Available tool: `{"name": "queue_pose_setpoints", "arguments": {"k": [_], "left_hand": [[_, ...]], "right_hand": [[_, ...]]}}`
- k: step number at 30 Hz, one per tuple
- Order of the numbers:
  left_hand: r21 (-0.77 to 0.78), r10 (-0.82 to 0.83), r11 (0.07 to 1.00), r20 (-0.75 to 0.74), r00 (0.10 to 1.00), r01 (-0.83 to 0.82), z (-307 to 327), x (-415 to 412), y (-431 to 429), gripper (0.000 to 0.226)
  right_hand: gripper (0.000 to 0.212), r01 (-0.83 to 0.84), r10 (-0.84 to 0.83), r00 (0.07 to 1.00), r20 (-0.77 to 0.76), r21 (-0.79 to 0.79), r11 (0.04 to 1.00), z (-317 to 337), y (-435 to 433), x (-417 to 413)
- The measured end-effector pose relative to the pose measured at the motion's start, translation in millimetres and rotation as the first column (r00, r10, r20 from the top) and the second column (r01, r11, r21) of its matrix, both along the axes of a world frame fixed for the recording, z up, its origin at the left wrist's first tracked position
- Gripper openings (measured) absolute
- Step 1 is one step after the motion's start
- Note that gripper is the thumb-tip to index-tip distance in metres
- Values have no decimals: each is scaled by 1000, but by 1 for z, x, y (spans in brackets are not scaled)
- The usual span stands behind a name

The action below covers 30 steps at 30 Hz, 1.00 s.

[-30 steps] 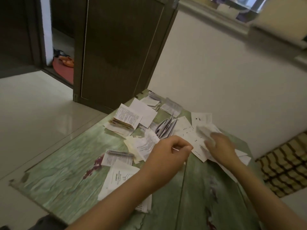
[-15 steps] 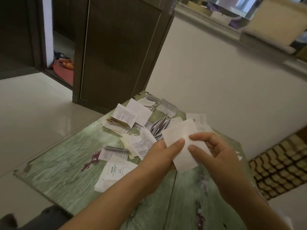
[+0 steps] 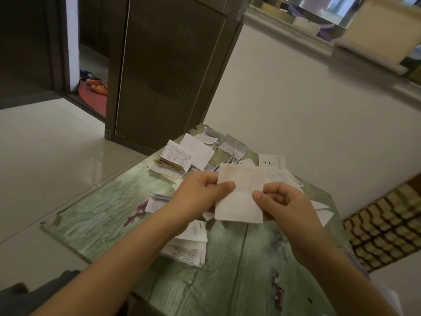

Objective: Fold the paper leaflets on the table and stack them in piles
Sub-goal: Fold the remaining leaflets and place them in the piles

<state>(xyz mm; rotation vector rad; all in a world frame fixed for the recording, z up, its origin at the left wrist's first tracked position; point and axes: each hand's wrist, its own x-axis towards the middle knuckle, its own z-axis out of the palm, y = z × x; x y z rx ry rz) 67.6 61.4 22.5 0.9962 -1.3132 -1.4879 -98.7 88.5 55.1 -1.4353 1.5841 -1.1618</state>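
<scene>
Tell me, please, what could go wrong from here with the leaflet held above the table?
1. The left hand and right hand pinch the leaflet in the air, above the table; a fold made unsupported may come out crooked.
2. The left forearm passes over the near pile; drawing it back could scatter that pile.
3. Loose sheets lie by the table's right edge and might slide off if brushed.
</scene>
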Motion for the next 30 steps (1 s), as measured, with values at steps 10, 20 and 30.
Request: {"name": "queue_pose_setpoints", "arguments": {"k": [10,20,30], "left_hand": [[163,383,920,-167,909,-357,3,43,-24,18],[116,328,941,-93,940,-317,0,48,-22,16],[97,325,944,-97,941,-316,-1,43,-23,19]], "right_hand": [[15,-510,-41,580,-813,-402,760,-50,6,59],[16,-557,119,407,-906,-143,818,-107,20,82],[20,-464,262,649,-714,-97,881,-72,19,57]]}}
